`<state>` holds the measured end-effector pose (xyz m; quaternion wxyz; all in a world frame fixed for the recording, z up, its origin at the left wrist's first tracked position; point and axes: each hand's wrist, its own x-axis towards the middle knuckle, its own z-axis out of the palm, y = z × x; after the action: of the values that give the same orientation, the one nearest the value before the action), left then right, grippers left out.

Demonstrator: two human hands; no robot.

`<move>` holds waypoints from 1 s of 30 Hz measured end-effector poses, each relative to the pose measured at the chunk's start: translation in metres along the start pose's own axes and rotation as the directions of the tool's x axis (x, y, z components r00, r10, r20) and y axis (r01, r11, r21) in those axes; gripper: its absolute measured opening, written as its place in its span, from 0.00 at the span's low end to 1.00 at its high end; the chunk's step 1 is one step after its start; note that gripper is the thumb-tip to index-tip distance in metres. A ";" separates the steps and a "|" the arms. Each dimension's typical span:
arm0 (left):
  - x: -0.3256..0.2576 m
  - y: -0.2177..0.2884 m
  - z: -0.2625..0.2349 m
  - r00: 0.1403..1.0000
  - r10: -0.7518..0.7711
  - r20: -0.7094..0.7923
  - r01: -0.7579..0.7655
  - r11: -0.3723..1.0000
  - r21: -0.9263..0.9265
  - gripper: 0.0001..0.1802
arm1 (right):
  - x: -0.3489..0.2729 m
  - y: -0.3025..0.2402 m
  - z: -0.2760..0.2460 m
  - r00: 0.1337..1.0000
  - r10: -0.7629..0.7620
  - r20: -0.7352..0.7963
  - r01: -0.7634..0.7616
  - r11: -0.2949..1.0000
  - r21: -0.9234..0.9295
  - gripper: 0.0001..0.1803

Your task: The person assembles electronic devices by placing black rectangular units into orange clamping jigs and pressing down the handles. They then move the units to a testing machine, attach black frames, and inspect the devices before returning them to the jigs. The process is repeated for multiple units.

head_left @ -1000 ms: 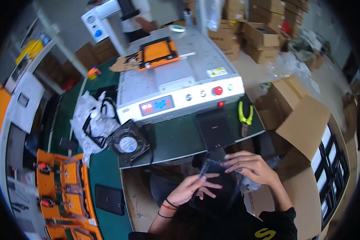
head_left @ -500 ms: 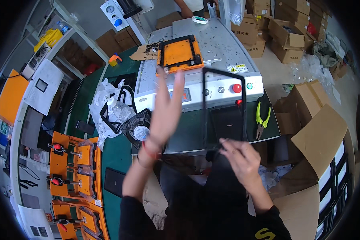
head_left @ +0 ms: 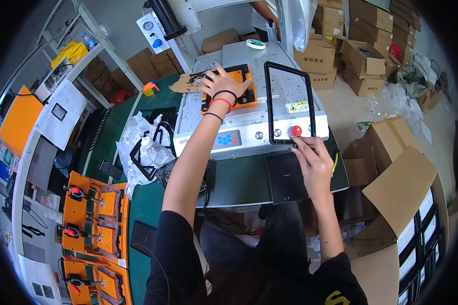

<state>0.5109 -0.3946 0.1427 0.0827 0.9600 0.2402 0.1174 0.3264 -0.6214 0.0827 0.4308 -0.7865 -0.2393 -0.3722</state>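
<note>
Right hand (head_left: 312, 161) pinches the bottom edge of one black rectangular frame with clear panel (head_left: 289, 102), upright, long axis pointing away over the grey machine (head_left: 249, 127). Left hand (head_left: 224, 84) spread flat on one orange fixture tray (head_left: 248, 94). One dark flat panel (head_left: 285, 178) lies on the green table (head_left: 239, 183).

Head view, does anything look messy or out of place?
Only the crumpled clear plastic bags, heaped loosely with black frames on the green bench left of the machine. Nothing looks spilled or broken.
</note>
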 end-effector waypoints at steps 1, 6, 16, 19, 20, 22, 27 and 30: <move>-0.002 0.000 -0.003 0.998 -0.020 0.054 0.021 0.999 -0.024 0.73 | 0.000 0.001 0.002 1.000 0.011 -0.001 -0.011 1.000 0.015 0.18; 0.007 -0.010 -0.027 0.997 0.029 0.071 -0.011 0.972 -0.234 0.74 | 0.014 -0.001 0.020 1.000 -0.007 0.024 0.006 0.998 0.065 0.16; -0.158 -0.137 -0.083 0.797 0.018 -0.604 -0.537 0.478 -0.695 0.62 | 0.095 0.008 0.122 0.955 -0.229 0.188 0.239 0.971 -0.030 0.12; -0.242 -0.181 -0.072 0.835 -0.047 -0.548 -0.432 0.563 -0.705 0.62 | 0.107 0.003 0.143 0.913 -0.261 0.313 0.306 0.946 -0.106 0.09; -0.260 -0.196 -0.070 0.812 -0.017 -0.583 -0.423 0.670 -0.610 0.65 | 0.108 -0.006 0.148 0.905 -0.267 0.332 0.317 0.942 -0.106 0.09; -0.288 -0.218 -0.059 0.834 -0.030 -0.551 -0.380 0.692 -0.614 0.69 | 0.102 -0.013 0.150 0.896 -0.247 0.368 0.315 0.940 -0.135 0.09; -0.313 -0.245 -0.042 0.901 -0.130 -0.413 -0.249 0.624 -0.740 0.69 | 0.103 -0.017 0.146 0.920 -0.167 0.356 0.216 0.971 -0.104 0.11; -0.317 -0.245 -0.035 0.918 -0.124 -0.376 -0.247 0.563 -0.789 0.67 | 0.109 -0.017 0.145 0.936 -0.145 0.320 0.202 0.967 -0.154 0.11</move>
<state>0.1214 -0.3297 0.0641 0.4669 0.7736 0.1341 0.4069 0.4353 -0.4821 0.1263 0.2789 -0.8469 -0.3364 -0.3029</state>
